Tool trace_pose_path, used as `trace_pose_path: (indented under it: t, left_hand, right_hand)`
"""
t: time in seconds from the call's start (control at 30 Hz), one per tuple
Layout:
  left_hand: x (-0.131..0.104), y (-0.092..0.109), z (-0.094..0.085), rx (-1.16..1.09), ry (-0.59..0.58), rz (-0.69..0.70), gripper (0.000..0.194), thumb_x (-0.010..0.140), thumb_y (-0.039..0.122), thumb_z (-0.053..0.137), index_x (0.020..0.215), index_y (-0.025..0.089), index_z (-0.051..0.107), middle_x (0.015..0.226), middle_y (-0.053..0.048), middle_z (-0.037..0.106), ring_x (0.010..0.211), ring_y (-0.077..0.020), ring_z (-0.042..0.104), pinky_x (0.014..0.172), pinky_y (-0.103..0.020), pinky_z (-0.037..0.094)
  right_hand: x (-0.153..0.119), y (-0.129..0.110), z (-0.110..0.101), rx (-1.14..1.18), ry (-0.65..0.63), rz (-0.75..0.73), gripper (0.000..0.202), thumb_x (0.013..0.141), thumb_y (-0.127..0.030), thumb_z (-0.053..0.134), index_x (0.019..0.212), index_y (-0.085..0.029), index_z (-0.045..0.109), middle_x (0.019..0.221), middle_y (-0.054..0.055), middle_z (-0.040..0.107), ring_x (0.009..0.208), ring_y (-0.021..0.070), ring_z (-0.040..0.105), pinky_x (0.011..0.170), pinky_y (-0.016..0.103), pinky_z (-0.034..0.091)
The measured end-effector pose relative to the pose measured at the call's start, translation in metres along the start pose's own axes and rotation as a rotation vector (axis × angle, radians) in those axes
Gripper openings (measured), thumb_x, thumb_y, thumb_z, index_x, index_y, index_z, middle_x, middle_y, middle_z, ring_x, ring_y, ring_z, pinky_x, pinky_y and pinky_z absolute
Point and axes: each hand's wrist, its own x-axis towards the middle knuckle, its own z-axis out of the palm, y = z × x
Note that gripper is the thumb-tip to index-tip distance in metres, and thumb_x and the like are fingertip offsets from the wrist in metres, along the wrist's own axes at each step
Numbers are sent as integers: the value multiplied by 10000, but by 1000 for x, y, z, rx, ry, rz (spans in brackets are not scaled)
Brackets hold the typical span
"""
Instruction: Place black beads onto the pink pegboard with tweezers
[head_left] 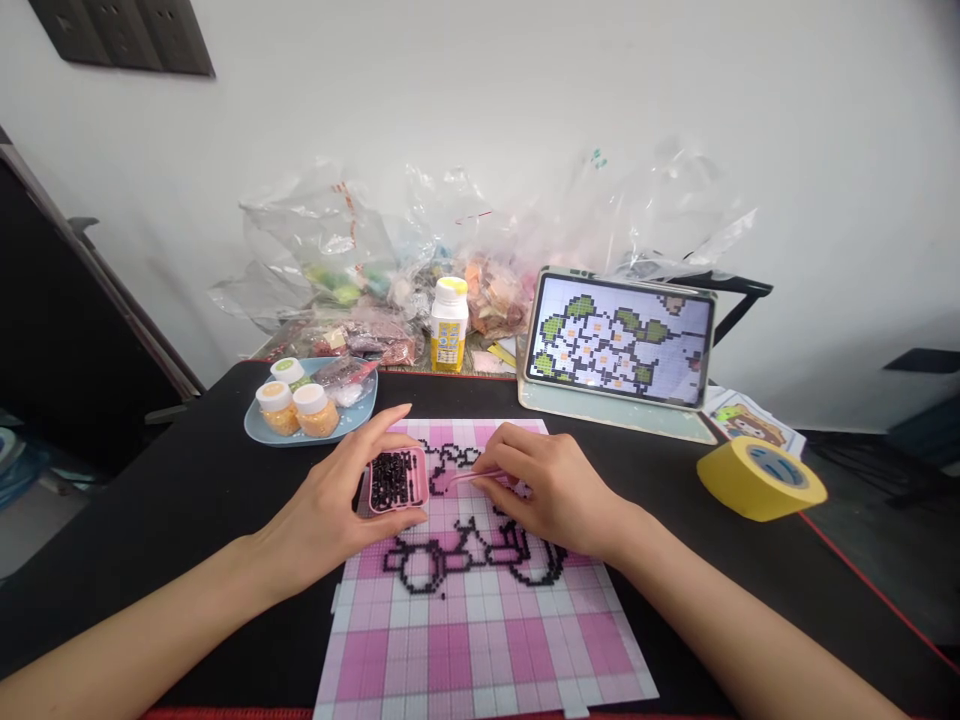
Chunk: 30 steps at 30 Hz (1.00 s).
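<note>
Left hand [326,505]: mine, curved around the tray [426,478], thumb on its near side and fingers on its far side; the forearm is cut off at the lower left.
Tray: pink, over the left part of the board [480,655]; whether it rests there or is lifted, I cannot tell.
Beads [394,480]: black, heaped in the tray, too small to tell apart.
Right hand [559,490]: narrowly pinching the tweezers [471,476]; some fingers are hidden behind the others, and my forearm leaves the picture at the lower right.
Tweezers: pink, pointing left toward the tray, above the board; I cannot see whether the tips hold a bead.
Board: pink-and-white checks, on the tabletop [187,500], its near left corner cut off.
Outline [424,590]: black, on the board, partly covered by my right hand.
Tablet [619,345]: tilted up behind the board at right, showing a flower pattern, cropped at its right side.
Plate [259,435]: blue, at left, partly covered by jars [315,412] and a small bag [349,380].
Bottle [449,335]: upright behind the board, its label unreadable.
Big bags [322,235]: crumpled along the wall [450,80], their contents blurred.
Tape [750,485]: yellow roll, at right, partly hiding a card [754,415].
</note>
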Motion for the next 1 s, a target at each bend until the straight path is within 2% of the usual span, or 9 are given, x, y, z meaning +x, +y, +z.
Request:
trace_pose_path:
  t: [0.3, 0.63, 0.8, 1.0]
  left_hand:
    - [0, 0, 0, -3, -5, 8, 828, 846, 611, 730, 1525, 434, 290, 1215, 10, 704, 1118, -254, 685, 1053, -424, 495]
    - [0, 1, -1, -20, -27, 7, 832, 847, 634, 716, 1525, 454, 269, 1229, 16, 694, 1132, -241, 673, 1063, -422, 480]
    - [0, 2, 0, -27, -34, 1, 835, 841, 651, 710, 1524, 449, 274, 1233, 12, 698, 1149, -241, 672, 1062, -416, 487]
    - [-1, 2, 1, -41, -66, 5, 879, 800, 671, 737, 1517, 471, 269, 1239, 28, 710, 1113, -237, 694, 1080, -436, 484]
  right_hand:
    - [-1, 0, 2, -4, -6, -11, 231, 999, -263, 515, 898, -163, 697, 838, 35, 672, 655, 125, 615, 531, 237, 387]
    - [-1, 0, 3, -7, -5, -9, 222, 992, -258, 520, 913, -162, 704, 845, 38, 674, 662, 130, 623, 535, 239, 409]
    - [0, 0, 3, -2, 55, -29, 197, 990, -246, 539, 923, -151, 698, 836, 46, 662, 645, 130, 602, 533, 243, 438]
    - [2, -6, 7, 96, 153, -78, 203, 1010, -177, 495, 1081, -127, 678, 937, 85, 662, 756, 145, 635, 608, 250, 516]
